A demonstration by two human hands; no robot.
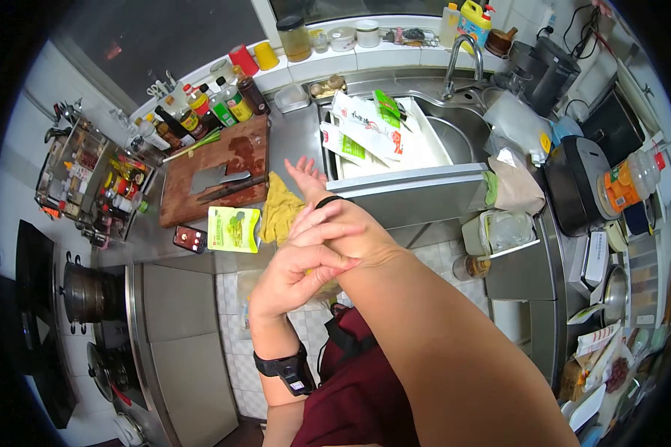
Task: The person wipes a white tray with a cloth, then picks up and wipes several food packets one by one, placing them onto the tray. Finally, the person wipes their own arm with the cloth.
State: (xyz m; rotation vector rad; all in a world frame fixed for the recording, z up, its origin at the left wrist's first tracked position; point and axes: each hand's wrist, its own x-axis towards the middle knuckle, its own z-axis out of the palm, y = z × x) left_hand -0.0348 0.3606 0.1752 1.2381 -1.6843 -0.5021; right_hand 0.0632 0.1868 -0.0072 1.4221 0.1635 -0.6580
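Observation:
My left hand (309, 257) lies across my right forearm (395, 276), its fingers and thumb closed on the skin below the black wristband. A black device is strapped to my left forearm. Beyond it, my right hand (306, 176) reaches over the counter edge with spread fingers and nothing in it. Beside the right hand is a crumpled yellow cloth (279, 207). Left of the cloth are a green packet (233, 229) and a phone (190, 238). A wooden cutting board (238, 138) holds a cleaver (207, 179), a dark knife and green onion.
A white tray (432, 138) with packets sits over the sink (462, 123). Bottles (224, 104) line the board's far side. A rice cooker (578, 179) and large bottle (630, 182) stand right. An open drawer or door front (410, 195) juts below the tray. Pots (89, 290) are left.

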